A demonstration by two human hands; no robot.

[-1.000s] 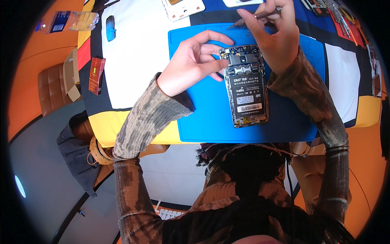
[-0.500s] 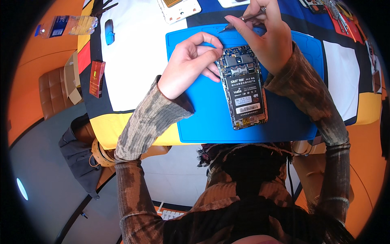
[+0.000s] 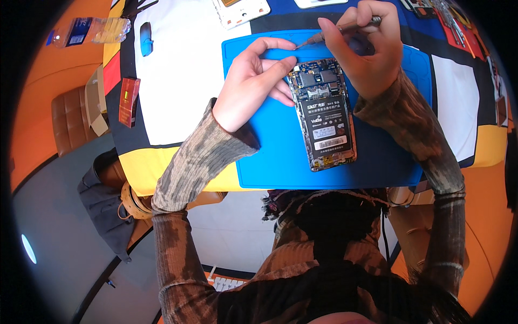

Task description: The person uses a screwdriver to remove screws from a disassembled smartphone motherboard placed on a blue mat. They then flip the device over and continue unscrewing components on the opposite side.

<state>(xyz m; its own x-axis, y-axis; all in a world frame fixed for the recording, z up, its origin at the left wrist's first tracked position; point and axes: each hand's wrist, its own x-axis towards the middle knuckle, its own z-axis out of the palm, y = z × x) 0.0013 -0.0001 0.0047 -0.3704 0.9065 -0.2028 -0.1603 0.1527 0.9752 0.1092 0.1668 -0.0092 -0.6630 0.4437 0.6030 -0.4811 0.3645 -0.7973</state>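
Observation:
An opened smartphone (image 3: pixel 330 121) lies on a blue work mat (image 3: pixel 270 156), its black battery and blue circuit board bare. My left hand (image 3: pixel 256 83) rests at its upper left corner. The thumb and curled fingers are against the phone's edge, while the index finger reaches out past the top. In my right hand (image 3: pixel 372 56) is a slim precision screwdriver (image 3: pixel 345 27), held slanting between thumb and fingers. Its thin tip meets or nearly meets my left index fingertip, just above the phone. Whether anything sits on the tip is too small to tell.
Beyond the mat lies a white phone part (image 3: pixel 240 13). A blue-and-black small tool (image 3: pixel 145 39), a plastic bottle (image 3: pixel 91 32) and a red box (image 3: pixel 128 102) are at left. Several tools (image 3: pixel 458 32) lie at the far right on red.
My right hand has moved right, drawing the screwdriver back and lowering its tip toward my left index finger. That index finger has straightened away from the thumb. The phone has barely shifted.

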